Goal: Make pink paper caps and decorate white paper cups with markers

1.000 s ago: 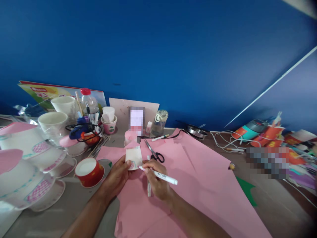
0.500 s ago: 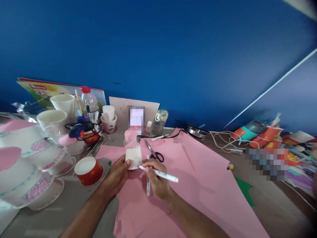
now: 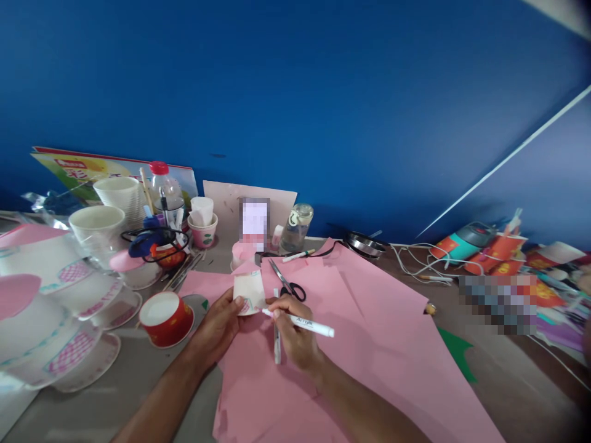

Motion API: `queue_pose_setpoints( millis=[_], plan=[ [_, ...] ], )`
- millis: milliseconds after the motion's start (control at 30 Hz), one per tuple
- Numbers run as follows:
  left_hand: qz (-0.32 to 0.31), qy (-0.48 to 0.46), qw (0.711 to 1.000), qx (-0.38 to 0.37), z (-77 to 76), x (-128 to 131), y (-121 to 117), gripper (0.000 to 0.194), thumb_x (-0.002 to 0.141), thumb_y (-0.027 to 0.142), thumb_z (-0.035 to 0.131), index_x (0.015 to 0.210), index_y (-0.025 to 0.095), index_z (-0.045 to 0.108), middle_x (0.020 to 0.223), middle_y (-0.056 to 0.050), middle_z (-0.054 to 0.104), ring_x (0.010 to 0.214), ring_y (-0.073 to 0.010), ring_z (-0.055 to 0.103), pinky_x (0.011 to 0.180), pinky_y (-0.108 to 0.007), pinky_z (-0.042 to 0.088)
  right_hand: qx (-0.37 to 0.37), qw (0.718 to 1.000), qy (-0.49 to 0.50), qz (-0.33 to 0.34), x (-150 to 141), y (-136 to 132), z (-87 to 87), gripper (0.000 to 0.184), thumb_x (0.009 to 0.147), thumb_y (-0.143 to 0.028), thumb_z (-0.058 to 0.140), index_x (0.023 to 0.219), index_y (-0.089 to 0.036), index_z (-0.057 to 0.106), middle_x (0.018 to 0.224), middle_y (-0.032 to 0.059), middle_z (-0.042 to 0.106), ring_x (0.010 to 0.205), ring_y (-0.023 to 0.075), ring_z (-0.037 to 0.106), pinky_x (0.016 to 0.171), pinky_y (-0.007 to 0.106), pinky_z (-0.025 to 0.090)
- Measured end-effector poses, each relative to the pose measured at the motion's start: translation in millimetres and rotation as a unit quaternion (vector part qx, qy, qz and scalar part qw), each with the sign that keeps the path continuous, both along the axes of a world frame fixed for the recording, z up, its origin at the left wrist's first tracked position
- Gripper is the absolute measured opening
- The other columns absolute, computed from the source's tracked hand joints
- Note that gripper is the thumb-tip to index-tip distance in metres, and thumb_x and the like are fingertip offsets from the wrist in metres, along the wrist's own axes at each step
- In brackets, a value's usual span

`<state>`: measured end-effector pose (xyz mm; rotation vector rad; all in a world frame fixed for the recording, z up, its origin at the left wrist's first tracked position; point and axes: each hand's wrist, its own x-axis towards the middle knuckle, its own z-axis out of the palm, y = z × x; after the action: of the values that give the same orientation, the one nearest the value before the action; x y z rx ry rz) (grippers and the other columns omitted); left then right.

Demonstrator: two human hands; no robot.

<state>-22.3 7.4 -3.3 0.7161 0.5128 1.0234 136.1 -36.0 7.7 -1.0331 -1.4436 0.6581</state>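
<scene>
Over the near middle of the table, above the pink paper (image 3: 369,344), the white cup (image 3: 249,288) was held up, pink and blue-green lines drawn on its side. It looked like thin paper: probably very light, stiff enough to keep its shape under a gentle hold, but apt to dent if squeezed. The left hand (image 3: 219,326) grasped it from the left, the thumb on its near face; a light pinch near the edge, clear of the lines, seemed the safest hold, since any wet ink could smear. The right hand (image 3: 294,332) gripped the white marker (image 3: 314,327) close to its tip, which pointed at the cup's lower right side; whether it touched could not be told. The marker's barrel looked rigid and smooth, likely light and a little slippery, best held low near the tip for control.

Just beyond the right hand lay the scissors (image 3: 294,290), and a second pen (image 3: 277,349) lay partly beneath that hand. To the left stood the red cup (image 3: 172,327), with larger decorated cups (image 3: 69,320) farther left. On the far side, a glass jar (image 3: 297,231) stood near the blue wall (image 3: 295,111).
</scene>
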Motion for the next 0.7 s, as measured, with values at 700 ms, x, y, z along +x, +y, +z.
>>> queue_pose_setpoints(
  millis=[700],
  plan=[
    [-0.02, -0.053, 0.998, -0.022, -9.8, -3.2, 4.4, 0.032, 0.087, 0.023, 0.061, 0.118, 0.023, 0.063, 0.114, -0.005, 0.07, 0.107, -0.0224, 0.061, 0.1, -0.039, 0.042, -0.008, 1.0, -0.017, -0.008, 2.2, 3.2, -1.4, 0.015, 0.085, -0.024, 0.051, 0.08, -0.019, 0.065, 0.074, 0.004, 0.066, 0.066, 0.0162, 0.06, 0.061, 0.028, 0.048]
  ],
)
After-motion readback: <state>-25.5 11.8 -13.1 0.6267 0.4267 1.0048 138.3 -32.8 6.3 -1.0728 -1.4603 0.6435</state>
